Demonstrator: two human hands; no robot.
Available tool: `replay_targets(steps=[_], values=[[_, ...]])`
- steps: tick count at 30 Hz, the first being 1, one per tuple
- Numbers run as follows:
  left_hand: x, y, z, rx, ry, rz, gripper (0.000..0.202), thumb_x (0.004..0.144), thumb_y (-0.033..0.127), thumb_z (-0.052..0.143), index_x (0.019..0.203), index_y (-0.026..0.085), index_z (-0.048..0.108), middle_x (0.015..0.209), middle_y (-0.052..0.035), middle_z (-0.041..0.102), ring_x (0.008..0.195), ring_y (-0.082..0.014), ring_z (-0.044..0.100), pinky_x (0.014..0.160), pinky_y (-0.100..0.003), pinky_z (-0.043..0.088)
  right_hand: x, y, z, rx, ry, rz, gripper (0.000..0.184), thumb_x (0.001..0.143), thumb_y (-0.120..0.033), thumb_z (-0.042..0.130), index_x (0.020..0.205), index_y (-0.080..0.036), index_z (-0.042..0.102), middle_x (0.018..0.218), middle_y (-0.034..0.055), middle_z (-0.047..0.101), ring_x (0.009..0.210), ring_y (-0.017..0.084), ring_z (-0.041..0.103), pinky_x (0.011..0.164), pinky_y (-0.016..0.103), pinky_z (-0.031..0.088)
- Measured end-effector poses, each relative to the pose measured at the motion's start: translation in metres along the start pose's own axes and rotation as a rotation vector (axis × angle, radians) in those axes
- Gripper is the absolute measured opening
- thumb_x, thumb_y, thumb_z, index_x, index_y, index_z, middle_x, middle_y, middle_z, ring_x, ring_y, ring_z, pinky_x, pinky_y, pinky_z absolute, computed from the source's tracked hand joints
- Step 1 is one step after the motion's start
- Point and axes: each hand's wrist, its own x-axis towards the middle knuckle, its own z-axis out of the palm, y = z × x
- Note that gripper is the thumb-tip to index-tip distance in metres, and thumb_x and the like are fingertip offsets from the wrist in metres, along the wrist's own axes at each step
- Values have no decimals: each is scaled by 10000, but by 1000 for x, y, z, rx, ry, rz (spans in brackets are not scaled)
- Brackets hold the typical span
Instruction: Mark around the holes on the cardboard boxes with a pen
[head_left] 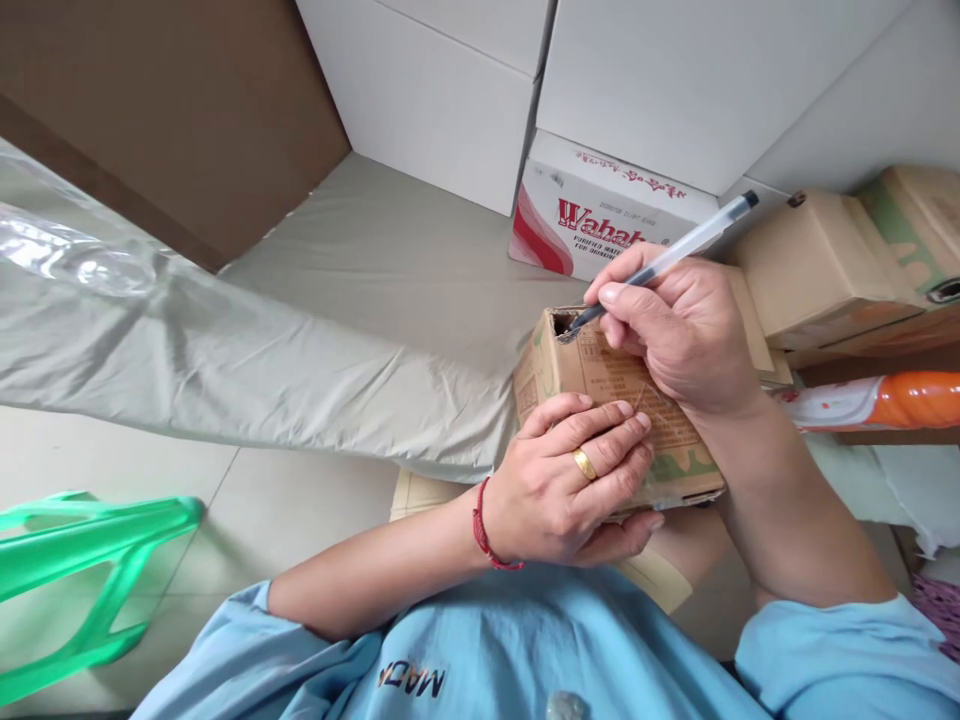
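Note:
A small brown cardboard box (592,375) with printed sides rests near the edge of a grey-sheeted mattress (360,290), close to my lap. My left hand (574,480), with a gold ring and a red wrist string, is closed around the box's near end and steadies it. My right hand (675,330) is shut on a clear ballpoint pen (675,250). The pen's tip sits at a small hole in the box's top far corner. My blue shirt fills the bottom of the view.
A white and red "Wahaha" carton (592,215) stands behind the box, under stacked white boxes (675,80). Brown cartons (840,260) and an orange-white package (877,400) lie at right. A green plastic stool (82,570) stands on the tiled floor at left.

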Motion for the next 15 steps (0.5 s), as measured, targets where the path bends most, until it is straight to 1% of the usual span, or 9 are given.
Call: replay_targets(steps=[4, 8, 12, 15], values=[[0, 1, -1, -2, -9, -10, 385, 1013, 469, 684, 1178, 129, 755, 1227, -109, 859, 1217, -241, 794, 1155, -406, 518, -1, -3, 0, -72, -48, 11, 185, 987, -328, 748, 847, -217, 701, 625, -36, 613, 555, 101, 514, 540, 242, 440], [0, 1, -1, 5, -10, -12, 364, 1025, 474, 662, 1174, 158, 763, 1230, -99, 860, 1203, -241, 802, 1154, -402, 524, -2, -6, -1, -108, -70, 24, 192, 986, -344, 754, 849, -224, 694, 638, -31, 615, 558, 107, 512, 515, 245, 407], [1, 1, -1, 7, -10, -13, 358, 1022, 470, 665, 1171, 159, 761, 1229, -95, 861, 1196, -237, 807, 1143, -397, 531, -3, -6, 0, -115, -46, 36, 227, 979, -337, 759, 806, -230, 659, 603, -42, 560, 536, 103, 467, 510, 253, 390], [1, 1, 0, 10, -4, -5, 359, 1019, 468, 661, 1175, 159, 755, 1231, -96, 861, 1198, -236, 808, 1140, -396, 530, -4, -3, -1, -137, -11, 28, 220, 984, -336, 745, 807, -232, 665, 597, -39, 543, 544, 111, 459, 512, 262, 379]])
